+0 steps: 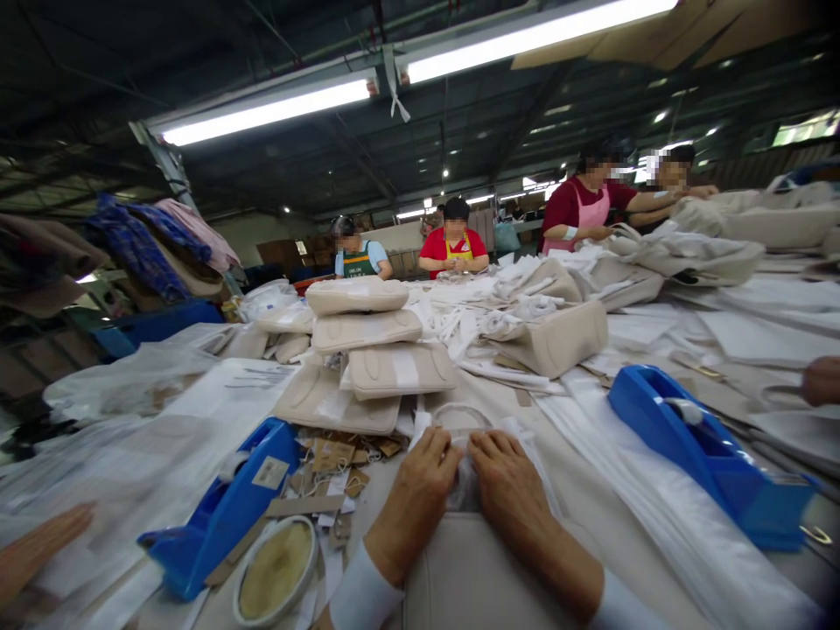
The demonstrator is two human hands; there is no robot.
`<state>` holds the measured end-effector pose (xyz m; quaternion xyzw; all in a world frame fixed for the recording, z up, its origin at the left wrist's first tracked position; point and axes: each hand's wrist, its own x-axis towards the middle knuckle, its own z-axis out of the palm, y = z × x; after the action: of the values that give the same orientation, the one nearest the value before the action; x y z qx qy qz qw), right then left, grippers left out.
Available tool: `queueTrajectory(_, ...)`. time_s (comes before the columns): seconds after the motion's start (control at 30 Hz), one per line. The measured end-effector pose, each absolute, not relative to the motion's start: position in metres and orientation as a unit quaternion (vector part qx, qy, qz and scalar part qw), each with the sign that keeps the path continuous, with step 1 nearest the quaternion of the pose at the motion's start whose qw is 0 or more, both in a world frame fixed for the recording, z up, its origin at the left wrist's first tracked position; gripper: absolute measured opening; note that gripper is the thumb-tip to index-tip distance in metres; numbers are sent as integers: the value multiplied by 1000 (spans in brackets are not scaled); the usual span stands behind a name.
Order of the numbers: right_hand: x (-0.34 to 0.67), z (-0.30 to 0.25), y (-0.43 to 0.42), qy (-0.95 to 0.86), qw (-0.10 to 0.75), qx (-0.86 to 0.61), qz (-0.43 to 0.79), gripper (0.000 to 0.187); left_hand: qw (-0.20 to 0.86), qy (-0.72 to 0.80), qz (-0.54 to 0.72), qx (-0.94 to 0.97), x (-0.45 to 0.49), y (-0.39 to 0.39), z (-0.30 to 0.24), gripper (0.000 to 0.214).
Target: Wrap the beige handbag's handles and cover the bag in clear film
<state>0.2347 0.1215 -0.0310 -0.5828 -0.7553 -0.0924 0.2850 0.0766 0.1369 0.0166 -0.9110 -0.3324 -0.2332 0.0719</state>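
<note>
My left hand point(416, 494) and my right hand point(508, 490) rest side by side on the table, fingers curled together over a clear plastic wrap point(463, 477) on the top edge of a beige bag point(472, 577) that lies in front of me. The fingertips pinch the thin wrapping between them. A clear ring-shaped handle point(459, 413) pokes out just beyond my fingers. White sleeves cover both my wrists.
A blue tape dispenser point(227, 507) stands at my left, another blue tape dispenser point(709, 451) at my right. A round tin point(276, 569) and cardboard tags point(334, 459) lie near the left one. Stacked beige bags point(367, 350) sit ahead. Several people work across the table.
</note>
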Motion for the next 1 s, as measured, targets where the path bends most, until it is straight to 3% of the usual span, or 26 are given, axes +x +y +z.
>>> queueTrajectory(0.13, 234, -27, 121, -752, 286, -587, -84, 19, 82, -355, -243, -899, 71, 134, 6, 16)
queueTrajectory(0.43, 235, -27, 119, -750, 301, -582, -84, 19, 93, -361, -270, -888, 70, 128, -3, 23)
queueTrajectory(0.73, 234, -28, 119, -752, 313, -573, -86, 25, 87, -465, -270, -839, 80, 122, -8, 28)
queueTrajectory(1.0, 236, -51, 128, -743, 358, -550, -132, 33, 180, -411, -300, -842, 83, 124, -15, 23)
